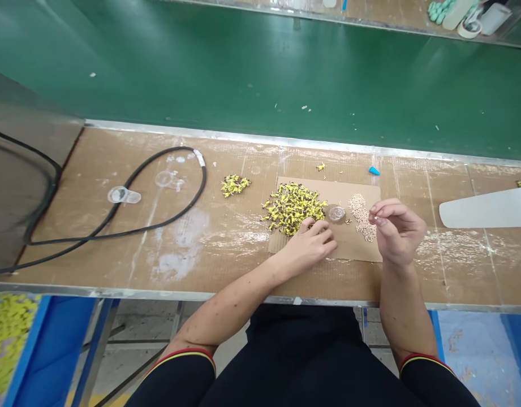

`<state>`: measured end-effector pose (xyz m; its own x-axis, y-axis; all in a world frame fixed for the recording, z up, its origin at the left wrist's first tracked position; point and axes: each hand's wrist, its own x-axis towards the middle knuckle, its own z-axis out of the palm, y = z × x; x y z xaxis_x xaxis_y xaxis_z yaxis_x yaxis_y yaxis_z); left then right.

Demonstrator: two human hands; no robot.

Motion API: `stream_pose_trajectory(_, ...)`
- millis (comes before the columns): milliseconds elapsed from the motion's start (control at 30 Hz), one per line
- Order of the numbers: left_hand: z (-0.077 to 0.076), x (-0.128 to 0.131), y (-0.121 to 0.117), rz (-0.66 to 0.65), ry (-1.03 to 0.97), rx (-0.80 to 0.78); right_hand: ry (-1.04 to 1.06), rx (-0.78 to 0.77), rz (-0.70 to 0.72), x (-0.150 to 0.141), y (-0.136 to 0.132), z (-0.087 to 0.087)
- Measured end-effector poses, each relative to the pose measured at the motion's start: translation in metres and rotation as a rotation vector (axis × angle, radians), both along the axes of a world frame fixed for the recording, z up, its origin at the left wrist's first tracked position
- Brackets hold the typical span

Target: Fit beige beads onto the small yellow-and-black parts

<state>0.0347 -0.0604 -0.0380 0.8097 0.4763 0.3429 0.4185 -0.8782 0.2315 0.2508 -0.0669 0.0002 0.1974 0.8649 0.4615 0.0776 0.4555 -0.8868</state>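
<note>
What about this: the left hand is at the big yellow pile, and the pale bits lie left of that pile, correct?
Wrong side: the head view shows the pale bits right of the big yellow pile. The left hand is at it.

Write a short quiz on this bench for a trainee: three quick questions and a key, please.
1. Fill in the colour: the round clear container sits between the large yellow-and-black pile and the heap of small ____ pieces.
2. Where is the left hand? A) on the black cable; B) at the edge of the large yellow-and-black pile; C) on the white tray.
3. True or false: the small blue piece lies farther from the person than the right hand.

Key: 1 pale; 2 B; 3 true.
</note>
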Motion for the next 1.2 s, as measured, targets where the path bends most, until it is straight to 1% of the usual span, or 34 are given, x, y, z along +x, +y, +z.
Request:
stream_pose_trajectory(67,0.004,-0.002,0.001,0.004,-0.178,-0.047,-0.023,-0.009,0.033,0.000,-0.002,0.001)
stream_pose_trajectory(100,0.006,-0.003,0.001,0.022,-0.293,-0.111,-0.035,-0.016,0.046,0.000,-0.003,0.001)
stream_pose_trajectory(133,0.009,-0.004,0.002,0.050,-0.421,-0.206,-0.046,-0.026,0.056,-0.001,-0.004,0.002)
stream_pose_trajectory(200,0.015,-0.006,0.002,0.117,-0.683,-0.454,-0.064,-0.051,0.075,-0.006,-0.006,0.002)
stream_pose_trajectory(267,0.017,-0.006,0.002,0.169,-0.889,-0.699,-0.086,-0.082,0.107,-0.013,-0.007,0.002)
stream_pose_trajectory(333,0.018,-0.006,0.002,0.228,-1.003,-0.874,-0.112,-0.111,0.149,-0.021,-0.009,0.001)
stream_pose_trajectory(367,0.018,-0.006,0.002,0.258,-1.028,-0.930,-0.124,-0.123,0.169,-0.025,-0.009,0.000)
stream_pose_trajectory(433,0.017,-0.005,0.002,0.299,-1.055,-0.990,-0.143,-0.141,0.207,-0.032,-0.009,-0.002)
stream_pose_trajectory(533,0.017,-0.003,0.000,0.303,-1.081,-0.979,-0.146,-0.159,0.257,-0.039,-0.009,-0.005)
stream_pose_trajectory(667,0.017,-0.002,-0.002,0.320,-1.068,-0.903,-0.137,-0.150,0.286,-0.042,-0.009,-0.005)
stream_pose_trajectory(767,0.015,-0.002,-0.003,0.342,-1.043,-0.876,-0.137,-0.147,0.286,-0.042,-0.009,-0.004)
stream_pose_trajectory(1033,0.013,-0.003,-0.005,0.347,-1.013,-0.796,-0.181,-0.132,0.253,-0.045,-0.008,-0.003)
stream_pose_trajectory(1100,0.013,-0.002,-0.005,0.345,-1.001,-0.747,-0.202,-0.129,0.233,-0.046,-0.008,-0.003)
stream_pose_trajectory(1200,0.014,-0.002,-0.005,0.323,-0.995,-0.626,-0.234,-0.137,0.209,-0.046,-0.008,-0.003)
